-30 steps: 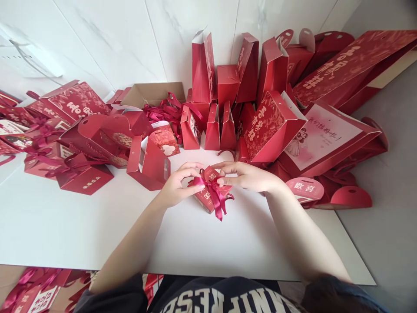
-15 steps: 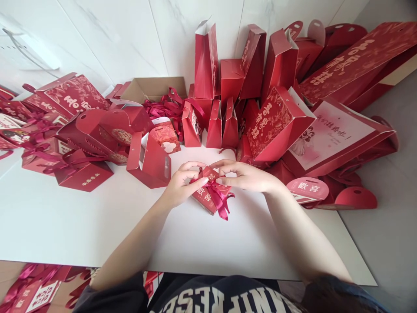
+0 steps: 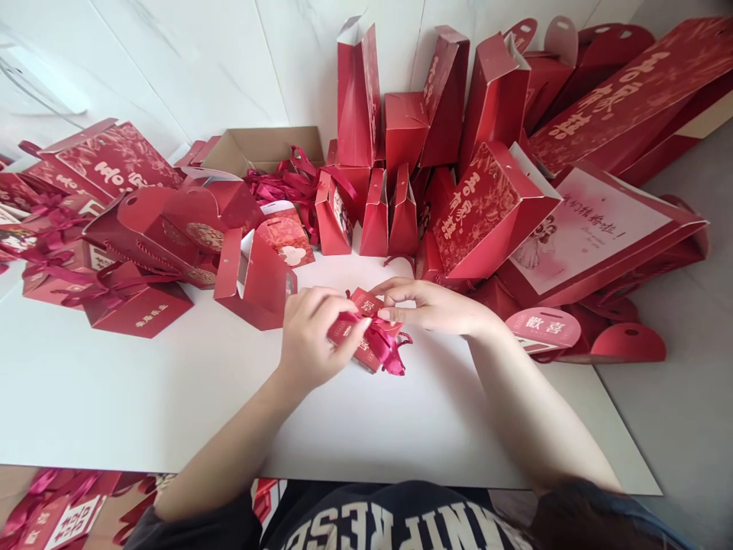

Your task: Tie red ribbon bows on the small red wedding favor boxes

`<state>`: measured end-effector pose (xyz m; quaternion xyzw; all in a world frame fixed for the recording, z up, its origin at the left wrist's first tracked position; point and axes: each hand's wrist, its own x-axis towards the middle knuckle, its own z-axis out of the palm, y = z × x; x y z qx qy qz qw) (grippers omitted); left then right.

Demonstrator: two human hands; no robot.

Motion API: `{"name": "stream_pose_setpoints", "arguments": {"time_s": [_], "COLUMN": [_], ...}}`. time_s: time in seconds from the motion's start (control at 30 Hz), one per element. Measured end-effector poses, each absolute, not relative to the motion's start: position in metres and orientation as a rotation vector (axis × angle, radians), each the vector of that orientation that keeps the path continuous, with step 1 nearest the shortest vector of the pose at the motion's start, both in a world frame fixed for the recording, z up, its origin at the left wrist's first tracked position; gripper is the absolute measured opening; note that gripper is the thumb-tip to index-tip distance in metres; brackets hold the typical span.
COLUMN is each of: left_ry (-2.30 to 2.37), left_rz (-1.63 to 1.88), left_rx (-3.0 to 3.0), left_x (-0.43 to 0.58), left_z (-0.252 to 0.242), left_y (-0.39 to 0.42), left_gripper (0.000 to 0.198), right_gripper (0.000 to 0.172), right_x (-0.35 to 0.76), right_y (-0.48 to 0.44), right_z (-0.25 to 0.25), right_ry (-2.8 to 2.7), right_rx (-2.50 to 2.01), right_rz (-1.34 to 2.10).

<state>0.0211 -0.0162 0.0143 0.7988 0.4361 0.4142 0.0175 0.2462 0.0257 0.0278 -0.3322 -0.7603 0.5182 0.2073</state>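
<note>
A small red gift box (image 3: 341, 330) with gold characters stands on the white table in front of me. Around its upper part runs a magenta ribbon (image 3: 389, 351), tied in a bow whose tails hang over the near right side. My left hand (image 3: 312, 332) is at the box's left, thumb and forefinger pinched on a loop of the ribbon. From the right, my right hand (image 3: 429, 305) has its thumb and fingertips closed on the ribbon at the knot, against the box's top. The fingers partly cover the knot.
Red gift bags (image 3: 492, 221) crowd the back and right of the table (image 3: 217, 405). Finished-looking boxes with ribbons (image 3: 134, 305) stand at the left. Behind them, a cardboard box (image 3: 229, 149) holds loose magenta ribbons (image 3: 286, 183). More ribboned boxes (image 3: 69, 512) lie below the table's front edge.
My left hand has turned and closed more, its back now facing up, drawing the ribbon slightly leftward. My right hand stays almost in place at the knot.
</note>
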Motion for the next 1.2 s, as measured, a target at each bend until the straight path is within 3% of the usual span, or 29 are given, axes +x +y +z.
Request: {"name": "stream_pose_setpoints", "arguments": {"time_s": [0.2,0.5,0.77,0.9,1.2], "left_ry": [1.202,0.867,0.847,0.947,1.024], "left_rz": [1.204,1.031,1.243,1.374,1.056], "left_rx": [2.741,2.601,2.264,2.095,2.418], "left_x": [0.03,0.028,0.017,0.018,0.022], "left_z": [-0.003,-0.004,-0.013,-0.009,-0.008], "left_y": [-0.023,-0.018,-0.004,-0.004,-0.004], "left_gripper": [0.021,0.011,0.006,0.014,0.025], "right_gripper": [0.032,0.034,0.036,0.032,0.034], "right_x": [0.248,0.257,0.258,0.259,0.258], "right_y": [0.026,0.03,0.029,0.029,0.029], "right_z": [0.026,0.03,0.029,0.027,0.029], "right_ry": [-2.084,-2.03,-2.044,-2.068,-2.059], "right_rx": [-0.984,-0.988,-1.009,-1.018,-0.996], "right_rz": [1.37,1.389,1.263,1.235,1.282]}}
